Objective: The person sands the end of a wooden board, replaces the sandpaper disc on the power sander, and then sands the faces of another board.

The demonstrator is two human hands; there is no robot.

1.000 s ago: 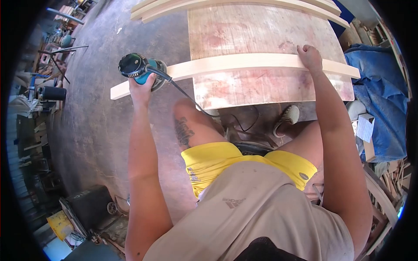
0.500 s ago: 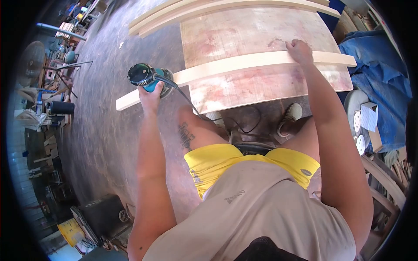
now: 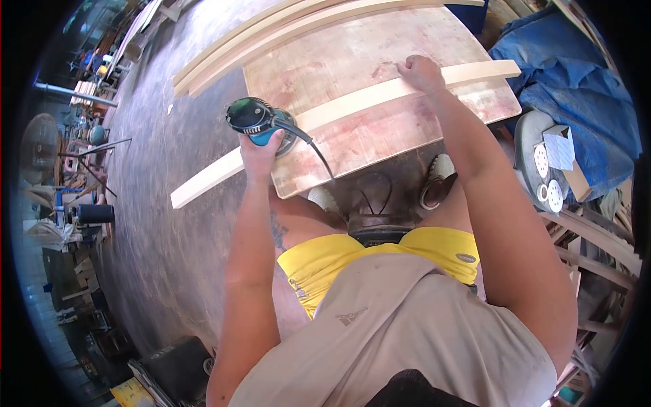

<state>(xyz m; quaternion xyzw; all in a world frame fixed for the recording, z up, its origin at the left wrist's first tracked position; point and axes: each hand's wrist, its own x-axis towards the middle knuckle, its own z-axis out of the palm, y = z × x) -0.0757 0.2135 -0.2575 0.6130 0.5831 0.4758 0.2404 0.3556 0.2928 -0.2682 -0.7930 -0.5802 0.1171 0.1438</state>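
My left hand (image 3: 259,154) is wrapped round a teal and black power sander (image 3: 249,117), whose pad rests on a long pale wooden strip (image 3: 359,107). A dark cord trails from the tool down past the work board's near edge. Farther right, my right hand (image 3: 424,73) is closed over the same strip, its fingertips partly hidden behind the knuckles. The strip lies across a stained plywood board (image 3: 373,150), its left end sticking out well beyond the board.
More pale wooden strips (image 3: 271,42) lie along the board's far side. To the right are a grey stool-like surface (image 3: 525,146) with perforated sanding discs (image 3: 555,195), a small box (image 3: 558,147) and a blue tarp (image 3: 576,102). A standing fan (image 3: 41,146) is at far left.
The sander in my left hand has moved rightward along the strip, closer to my right hand. My right hand stays on the strip. The whole view has turned somewhat.
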